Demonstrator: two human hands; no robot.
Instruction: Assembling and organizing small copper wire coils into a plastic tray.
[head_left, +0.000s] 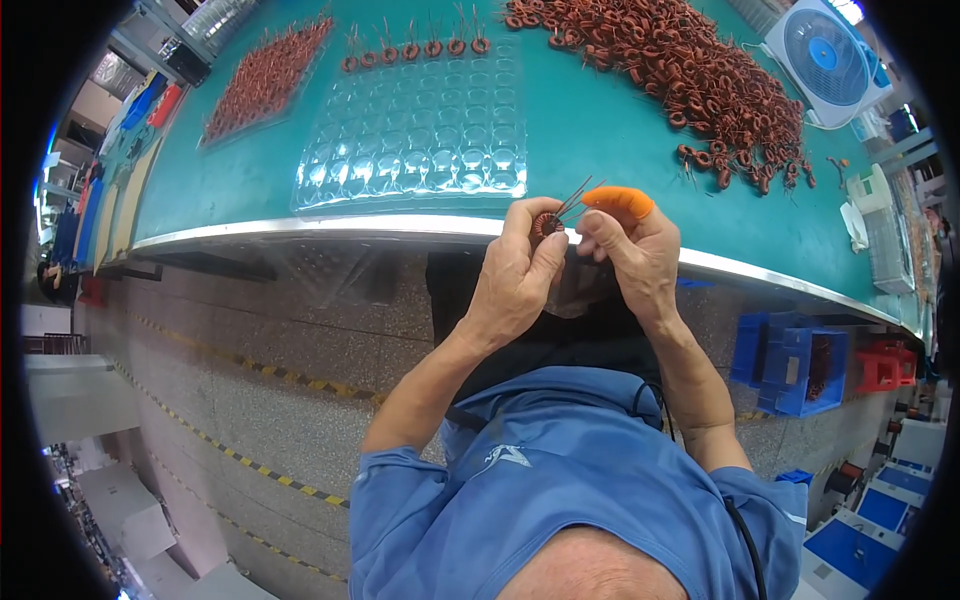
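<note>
Between the thumb and fingers of my left hand (513,275) is a toroidal coil (546,225), a small ring wound with copper wire. Its wire leads point up and to the right. My right hand (640,255) is beside it, with an orange finger cot (618,201) on one finger. That covered finger and the thumb are close together at the leads; whether they pinch a wire is too small to make out. Both hands are just over the table's front edge. Beyond them lies a clear plastic tray (410,135) with round pockets and a row of coils (432,48) along its far side.
A large heap of copper coils (690,90) covers the back right of the green table (590,130). Another tray, full of coils (265,85), lies at the left. A fan (825,58) stands at the far right. Blue bins (800,362) are below the table's right side.
</note>
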